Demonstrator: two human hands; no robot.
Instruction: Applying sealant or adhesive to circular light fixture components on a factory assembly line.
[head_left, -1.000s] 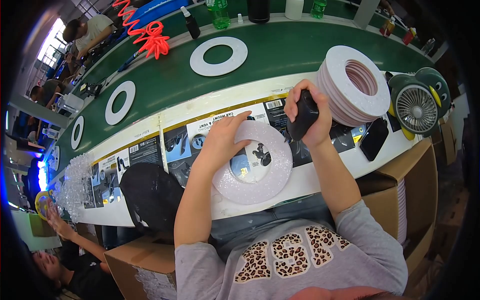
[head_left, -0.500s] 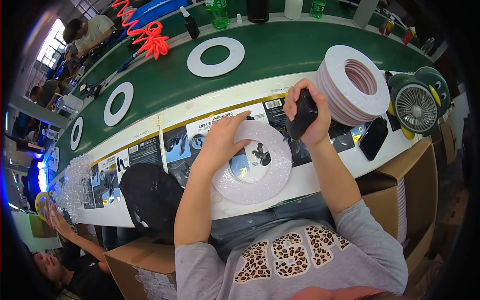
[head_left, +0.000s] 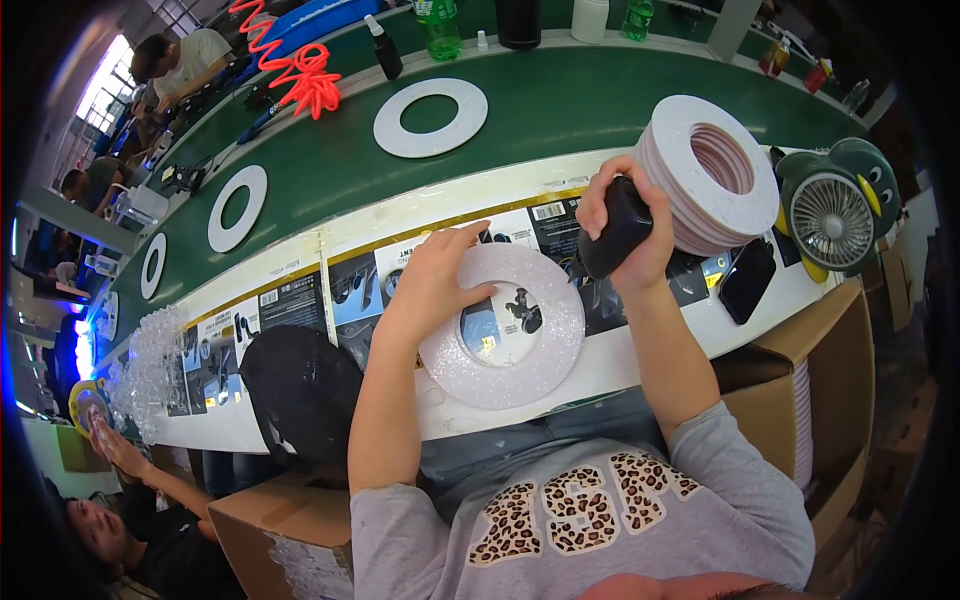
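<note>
A flat, speckled white ring (head_left: 530,365) lies on the white work surface in front of me. My left hand (head_left: 432,285) straddles the ring's upper-left band, thumb at the inner hole and fingers along the outer edge. To the right, my right hand (head_left: 645,225) is raised and wrapped round a smooth, black, rounded object (head_left: 615,228), shaped rather like a computer mouse; its exact kind I cannot make out. Just beyond that hand stands a tilted stack of similar white rings (head_left: 672,150). Printed sheets (head_left: 353,290) show under and around the ring.
More white rings (head_left: 470,128) lie on the green belt (head_left: 570,95). A green fan (head_left: 830,215) and a black phone (head_left: 747,280) stand at the right, above an open cardboard box (head_left: 845,345). A black cover (head_left: 300,385) and clear plastic pieces (head_left: 150,375) are left; a co-worker's hand (head_left: 115,445) is beyond.
My right hand has shifted slightly to the right, with the black object turned a little. My left hand and the ring have stayed nearly where they were.
</note>
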